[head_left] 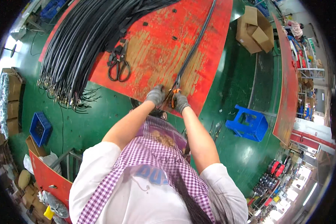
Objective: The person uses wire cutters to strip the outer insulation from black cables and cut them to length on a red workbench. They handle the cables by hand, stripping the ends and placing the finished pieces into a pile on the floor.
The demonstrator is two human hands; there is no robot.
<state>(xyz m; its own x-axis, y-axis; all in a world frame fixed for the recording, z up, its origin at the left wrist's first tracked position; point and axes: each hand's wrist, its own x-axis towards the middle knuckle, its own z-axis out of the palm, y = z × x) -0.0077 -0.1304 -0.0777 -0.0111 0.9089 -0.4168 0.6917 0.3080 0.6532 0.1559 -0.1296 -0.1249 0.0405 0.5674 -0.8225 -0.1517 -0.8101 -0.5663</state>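
Both my hands wear grey gloves at the near edge of the red table. My right hand (pixel 181 102) is closed around orange-handled pliers (pixel 176 91), whose jaws point away from me at the near end of a dark cable (pixel 190 56). This cable runs from there up to the far edge. My left hand (pixel 156 95) is just left of the pliers, fingers curled in by the cable end; what they pinch is too small to make out. Black-handled scissors (pixel 119 70) lie on the table farther left, beside small black pieces (pixel 117 50).
A thick bundle of black cables (pixel 82 41) covers the table's left side, its wire ends hanging over the edge. The red tabletop (pixel 149 48) is worn. On the green floor are a blue stool (pixel 248 123), an open cardboard box (pixel 252 35) and a blue crate (pixel 40 128).
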